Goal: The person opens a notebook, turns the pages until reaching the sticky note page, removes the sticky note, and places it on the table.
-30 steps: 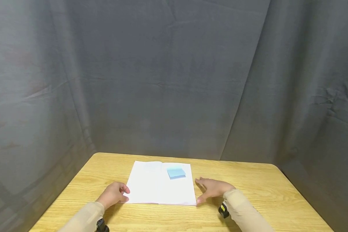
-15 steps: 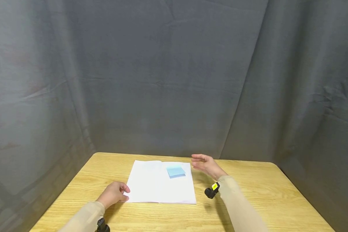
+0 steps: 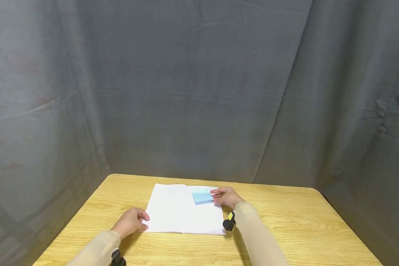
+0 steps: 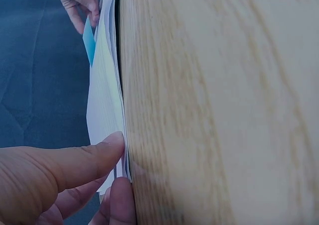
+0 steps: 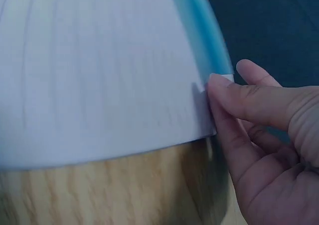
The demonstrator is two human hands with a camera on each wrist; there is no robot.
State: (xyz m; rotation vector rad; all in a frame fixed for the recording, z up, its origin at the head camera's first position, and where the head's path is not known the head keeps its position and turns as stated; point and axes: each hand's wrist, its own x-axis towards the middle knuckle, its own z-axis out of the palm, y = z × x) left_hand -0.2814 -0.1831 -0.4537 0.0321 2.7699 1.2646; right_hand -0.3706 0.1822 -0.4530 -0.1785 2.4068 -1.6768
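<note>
An open notebook [image 3: 176, 218] with white ruled pages lies on the table. On its upper right page is a blue sticky note [image 3: 201, 197], its lower edge a little raised. The left hand [image 3: 131, 222] holds the notebook's lower left corner. In the left wrist view its thumb and fingers [image 4: 89, 160] are around the page edges. The right hand [image 3: 227, 197] is at the sticky note's right edge, over the page. In the right wrist view, the tips of its thumb and a finger meet at the note's end, pinching it. The note's underside is hidden.
The light wooden table [image 3: 302, 221] has rounded far corners. A grey curtain [image 3: 199, 92] hangs behind it and along both sides. Each wrist, in a beige sleeve [image 3: 257, 236], carries a small black camera [image 3: 229, 223].
The right hand has lifted from the notebook's lower right corner, swung up past its right side, then moved left onto the sticky note's edge. The left hand and notebook have stayed put.
</note>
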